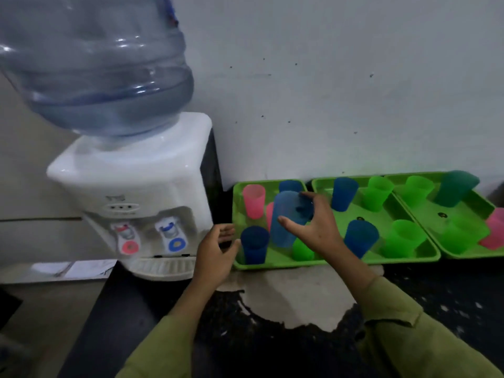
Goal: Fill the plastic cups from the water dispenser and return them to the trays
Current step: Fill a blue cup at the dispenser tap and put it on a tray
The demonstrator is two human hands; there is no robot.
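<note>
Though mostly black, pale-patched counter (436, 309) under green trays (272, 264), flecked wall (354, 77).

The water dispenser (131, 192) is cased in glossy white plastic; its bottle (103, 64) is formed of clear bluish plastic with bright highlights. The light blue cup (286, 222) is made of frosted, translucent plastic. The green trays (275, 264) are moulded in smooth plastic. The bench (436, 296) is surfaced in dark speckled material, worn to a rough pale patch (294, 298). The sleeves (409, 336) are cut from olive cloth.
</note>
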